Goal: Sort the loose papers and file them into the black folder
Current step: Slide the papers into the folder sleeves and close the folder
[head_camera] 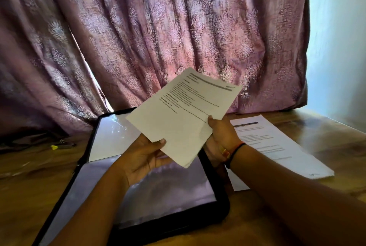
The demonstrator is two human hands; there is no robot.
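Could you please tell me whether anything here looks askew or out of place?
Nothing spilled or damaged. The loose papers right of the black folder lie skewed, a lower sheet poking out. The held sheaf has fanned edges.

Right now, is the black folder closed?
No, the black folder lies open on the table, its clear sleeves showing beneath the papers that the left hand and right hand hold.
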